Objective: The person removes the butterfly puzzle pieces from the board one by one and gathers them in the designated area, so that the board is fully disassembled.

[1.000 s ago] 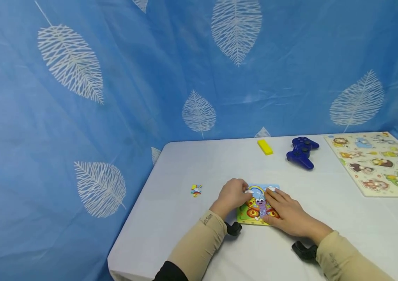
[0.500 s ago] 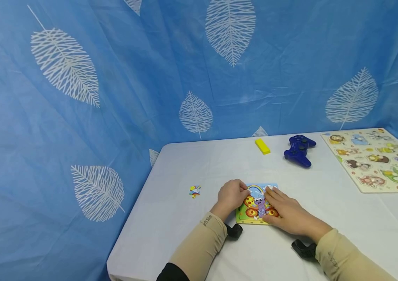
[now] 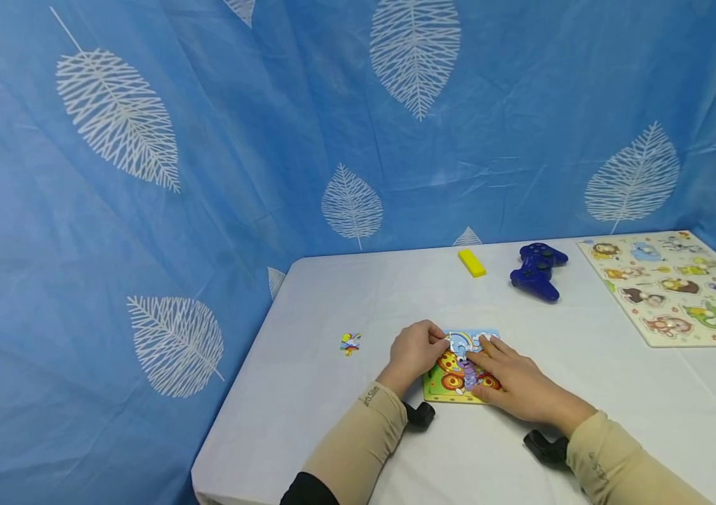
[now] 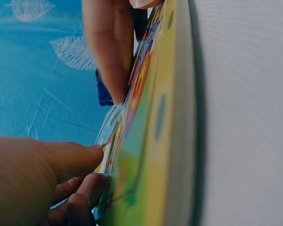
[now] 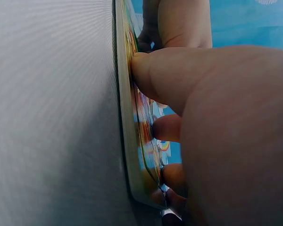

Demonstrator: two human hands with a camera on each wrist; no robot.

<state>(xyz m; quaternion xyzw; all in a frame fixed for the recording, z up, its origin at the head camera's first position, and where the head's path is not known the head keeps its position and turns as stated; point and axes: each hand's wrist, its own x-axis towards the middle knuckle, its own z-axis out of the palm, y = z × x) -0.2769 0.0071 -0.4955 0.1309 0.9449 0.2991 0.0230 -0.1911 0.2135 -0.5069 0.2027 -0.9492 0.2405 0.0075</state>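
Observation:
A small butterfly jigsaw puzzle [image 3: 438, 390] lies flat on the table between both hands. At its upper left, my left hand [image 3: 416, 351] pinches a pale-blue puzzle piece with a rainbow [image 3: 461, 341] between thumb and fingers. In the left wrist view that piece [image 4: 108, 129] stands tilted up from the board. My right hand [image 3: 524, 389] lies over the puzzle's right side, fingers extended. Its thumb touches the lower part of the picture, and a fingertip reaches the butterfly's head beside the rainbow piece. The hand covers much of the right side.
A loose puzzle piece [image 3: 350, 343] lies left of the hands. Farther back are a yellow block [image 3: 472, 263] and a blue game controller [image 3: 538, 272]. A large animal puzzle board [image 3: 673, 289] lies at the right. A blue leaf-print curtain [image 3: 257, 140] hangs behind the white table [image 3: 294, 407].
The rainbow piece, earlier flush in the picture, is now shifted and tilted. A finger of my right hand has moved left toward the butterfly's head. The view has shifted slightly.

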